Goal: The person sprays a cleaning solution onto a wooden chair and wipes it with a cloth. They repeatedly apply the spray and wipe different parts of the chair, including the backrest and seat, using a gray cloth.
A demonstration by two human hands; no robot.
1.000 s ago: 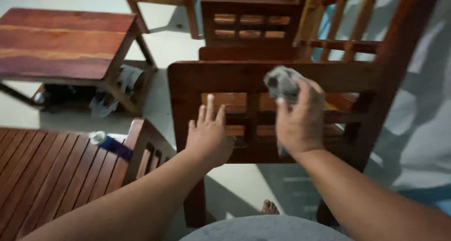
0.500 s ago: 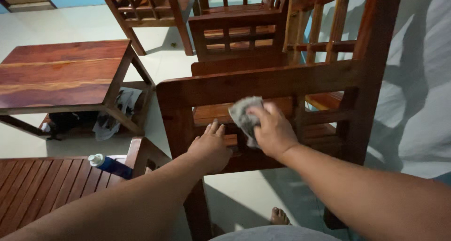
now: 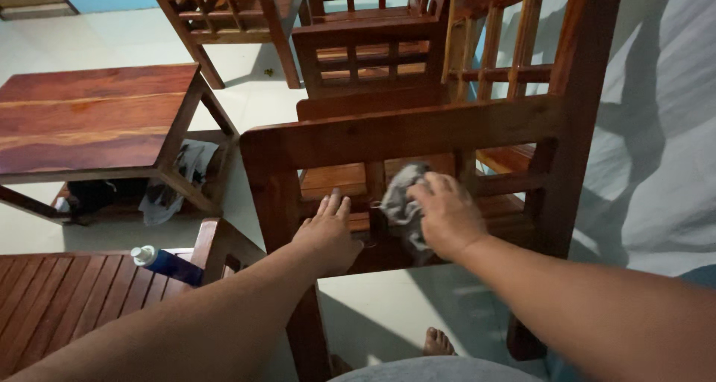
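Fingers [image 3: 436, 188] of the right hand [image 3: 445, 216] pinch a grey cloth [image 3: 401, 196] against the wooden chair [image 3: 403, 132]; left hand [image 3: 328, 233] fingers lie together, pale floor [image 3: 112, 50] beyond.

The chair [image 3: 418, 132] back's top rail and upright slats fence both hands in; only narrow gaps between slats let fingers through. A second chair [image 3: 365, 50] stands close behind it. Left of the left hand [image 3: 328, 237], a slatted bench [image 3: 67, 296] with a bottle [image 3: 164, 263] crowds in. Pale floor [image 3: 388, 315] below lies open.
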